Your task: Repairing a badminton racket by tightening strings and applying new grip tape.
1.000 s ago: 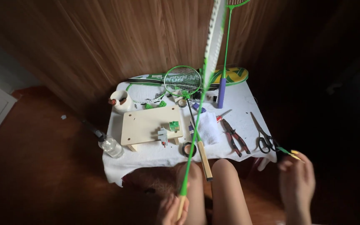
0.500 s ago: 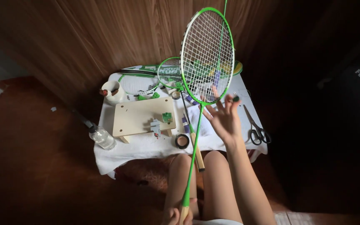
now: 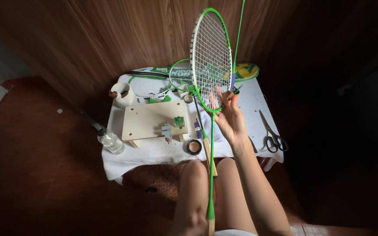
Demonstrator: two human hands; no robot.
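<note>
The green racket (image 3: pixel 211 65) stands nearly upright, long axis running from the handle at the bottom edge up and slightly away, above the surface (image 3: pixel 250 109). The right hand (image 3: pixel 229 117), fingers spread, touches the strung head's lower part. The left hand (image 3: pixel 193 220) sits beside the handle; grip unclear.

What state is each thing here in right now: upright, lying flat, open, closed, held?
Green racket: upright, head raised above the table.
Right hand: open, fingertips on the racket strings.
Left hand: low at the handle; grip unclear.
Scissors: lying flat, blades closed.
Tape roll: lying flat.
Wooden board: flat on the white cloth.
</note>
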